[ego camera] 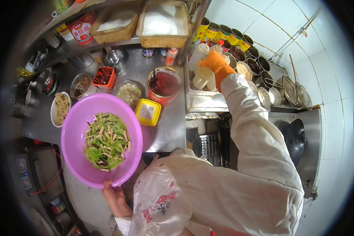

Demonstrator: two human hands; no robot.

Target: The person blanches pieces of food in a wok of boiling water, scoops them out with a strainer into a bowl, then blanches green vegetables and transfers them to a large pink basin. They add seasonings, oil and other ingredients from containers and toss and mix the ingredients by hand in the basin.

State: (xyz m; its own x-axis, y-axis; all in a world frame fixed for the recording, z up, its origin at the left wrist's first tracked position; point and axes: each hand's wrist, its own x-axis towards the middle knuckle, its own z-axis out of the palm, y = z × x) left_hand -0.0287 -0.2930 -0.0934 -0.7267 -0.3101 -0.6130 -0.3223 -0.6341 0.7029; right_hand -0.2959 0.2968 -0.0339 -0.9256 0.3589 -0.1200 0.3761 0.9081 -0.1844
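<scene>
My bare left hand (115,197) grips the near rim of a pink plastic basin (70,141). Inside the basin lies a mix of green vegetable strips (109,144) and pale tan strips. My right hand (217,66), in an orange glove, reaches among plastic squeeze bottles (202,77) in a metal tray (206,100) at the upper right. The glove touches the top of the bottle group; its fingers are partly hidden, and whether they are closed on a bottle is not clear.
On the steel counter (171,132) stand a yellow-lidded tub (148,112), a can of red sauce (164,85), a bowl of chopped scallion (129,93) and a red container of dried chillies (104,77). Several open cans (224,32) and strainers (290,90) sit at right. White-filled tubs (163,22) occupy the shelf.
</scene>
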